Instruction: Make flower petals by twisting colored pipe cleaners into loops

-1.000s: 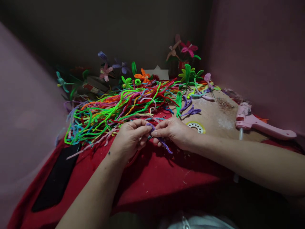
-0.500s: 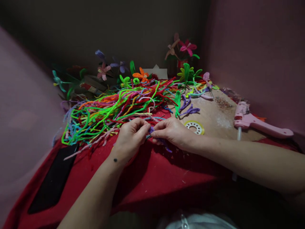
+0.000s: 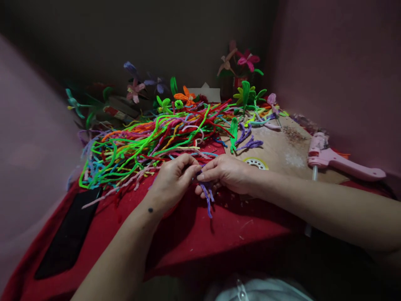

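Observation:
My left hand [image 3: 177, 175] and my right hand [image 3: 221, 173] meet above the red cloth, both pinching a purple pipe cleaner [image 3: 207, 200]. Its loose ends dangle below my right fingers; the gripped part is mostly hidden. Just past my right hand lie two looped purple pipe-cleaner pieces [image 3: 250, 144] and a green pipe-cleaner leaf [image 3: 233, 133]. A roll of tape [image 3: 256, 163] is partly covered by my right forearm. Beyond my left hand spreads a big heap of coloured pipe cleaners [image 3: 150, 138].
A pink glue gun [image 3: 341, 161] rests at the right on a brown board [image 3: 272, 146]. A black flat object [image 3: 69, 234] lies at the left on the red cloth [image 3: 200, 242]. Finished pipe-cleaner flowers [image 3: 186, 97] stand along the back near the walls.
The purple pipe cleaner has turned in my fingers; its ends now hang downward instead of slanting to the right. My right hand covers more of the tape roll.

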A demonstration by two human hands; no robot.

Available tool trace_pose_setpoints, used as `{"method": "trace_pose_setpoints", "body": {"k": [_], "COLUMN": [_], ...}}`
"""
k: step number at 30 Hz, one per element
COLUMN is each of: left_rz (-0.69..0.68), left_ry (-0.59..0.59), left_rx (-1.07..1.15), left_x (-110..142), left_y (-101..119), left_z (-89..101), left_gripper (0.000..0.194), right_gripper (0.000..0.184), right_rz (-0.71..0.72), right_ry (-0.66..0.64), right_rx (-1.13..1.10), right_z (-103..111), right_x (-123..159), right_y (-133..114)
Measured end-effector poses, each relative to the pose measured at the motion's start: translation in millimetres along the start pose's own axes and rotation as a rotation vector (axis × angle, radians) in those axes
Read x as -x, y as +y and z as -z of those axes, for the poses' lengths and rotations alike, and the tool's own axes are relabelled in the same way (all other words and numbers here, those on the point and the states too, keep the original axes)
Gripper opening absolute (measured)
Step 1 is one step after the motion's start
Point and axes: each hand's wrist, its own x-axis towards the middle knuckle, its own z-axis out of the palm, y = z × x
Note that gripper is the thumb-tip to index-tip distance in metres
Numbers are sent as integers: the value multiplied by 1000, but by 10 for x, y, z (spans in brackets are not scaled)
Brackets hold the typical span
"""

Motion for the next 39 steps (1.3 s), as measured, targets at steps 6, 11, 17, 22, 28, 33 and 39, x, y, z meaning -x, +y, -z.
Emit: {"method": "trace_pose_setpoints", "body": {"k": [6, 11, 17, 22, 28, 33, 39], "left_rz": [165, 297, 326, 287, 270, 339, 348], "left_ry": [68, -160, -120, -45, -14, -166, -227], "left_rx": [232, 465, 494, 488, 544, 651, 649], "left_x": [-5, 16, 28, 21, 33, 26, 17], "left_y": [26, -38, -21, -2, 33, -43, -114], "left_z": [-19, -60, -170, -262, -260, -137, -87], "left_gripper": [20, 26, 29, 20, 19, 19, 20], "right_gripper": [6, 10, 8, 12, 11, 8, 10], "right_rz": [91, 260, 298, 272, 266, 261, 300], "right_ry": [109, 189, 186, 195, 222, 178, 142], "right_rx": [-114, -220, -274, -331, -311, -340, -272], "right_z": [-34, -22, -7, -25, -31, -33, -16], "right_x": [-12, -54, -61, -50, -40, -44, -48], "right_y": [-16, -14, 1, 10, -9, -21, 0]}}
